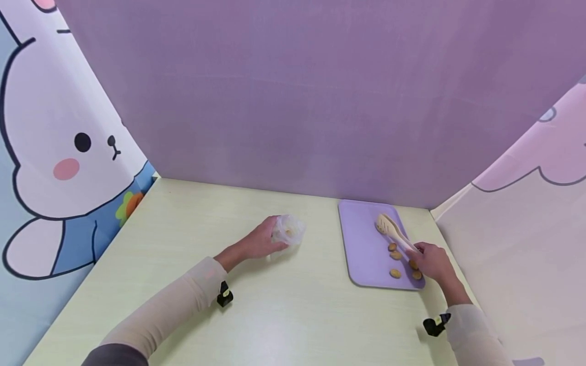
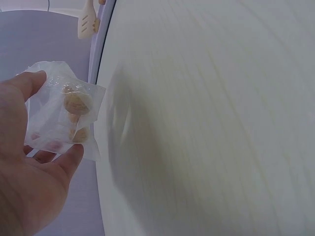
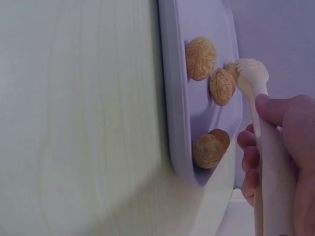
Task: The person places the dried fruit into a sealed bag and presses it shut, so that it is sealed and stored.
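My left hand (image 1: 262,240) holds a clear plastic bag (image 1: 295,231) over the middle of the table, thumb on one side and fingers on the other. Through the plastic, walnuts (image 2: 77,104) show in the left wrist view. My right hand (image 1: 434,262) grips cream-coloured slotted tongs (image 1: 397,235), reaching over the right side of a purple tray (image 1: 361,254). At the tongs' tips is a walnut (image 3: 231,68), partly hidden by them. Several other walnuts (image 1: 395,273) lie on the tray, some near its front right corner under the hand.
The pale wooden table (image 1: 293,315) meets a purple wall panel (image 1: 284,101) close behind the tray. Cartoon-printed sheets stand at the left (image 1: 59,203) and right. A black wrist camera (image 1: 224,295) sits by each sleeve.
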Available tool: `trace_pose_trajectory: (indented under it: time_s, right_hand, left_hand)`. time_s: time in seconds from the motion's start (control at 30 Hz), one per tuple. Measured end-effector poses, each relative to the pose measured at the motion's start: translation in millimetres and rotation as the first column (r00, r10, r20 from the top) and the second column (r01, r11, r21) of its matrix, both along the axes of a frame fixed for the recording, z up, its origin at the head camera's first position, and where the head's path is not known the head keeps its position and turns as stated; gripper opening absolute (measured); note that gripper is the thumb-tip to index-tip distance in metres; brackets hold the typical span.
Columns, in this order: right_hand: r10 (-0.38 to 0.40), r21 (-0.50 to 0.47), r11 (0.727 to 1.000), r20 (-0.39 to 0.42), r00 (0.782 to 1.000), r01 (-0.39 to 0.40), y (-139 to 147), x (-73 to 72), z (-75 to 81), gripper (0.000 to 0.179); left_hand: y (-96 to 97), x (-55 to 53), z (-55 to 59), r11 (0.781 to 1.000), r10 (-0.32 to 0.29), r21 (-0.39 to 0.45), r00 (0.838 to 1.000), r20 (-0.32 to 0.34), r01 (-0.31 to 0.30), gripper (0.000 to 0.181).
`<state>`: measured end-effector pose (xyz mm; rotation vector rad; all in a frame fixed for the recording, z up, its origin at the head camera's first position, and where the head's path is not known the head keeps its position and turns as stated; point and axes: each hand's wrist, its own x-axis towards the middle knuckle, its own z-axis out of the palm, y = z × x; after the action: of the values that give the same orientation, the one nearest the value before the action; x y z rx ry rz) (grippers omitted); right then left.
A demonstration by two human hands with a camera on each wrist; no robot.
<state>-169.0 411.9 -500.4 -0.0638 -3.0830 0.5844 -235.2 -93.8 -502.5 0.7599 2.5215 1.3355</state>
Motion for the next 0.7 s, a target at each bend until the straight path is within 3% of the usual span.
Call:
trace_pose_trajectory:
  time_s: [0.7]
  right_hand:
    - [0.029,0.010,1.000,-0.087,0.996,-0.029,-13,2.0,13.3,0.036]
  left_hand:
    - [1.8,0.0,0.3,1.000,0.004,0.003,1.000,0.018,-0.004,0.081]
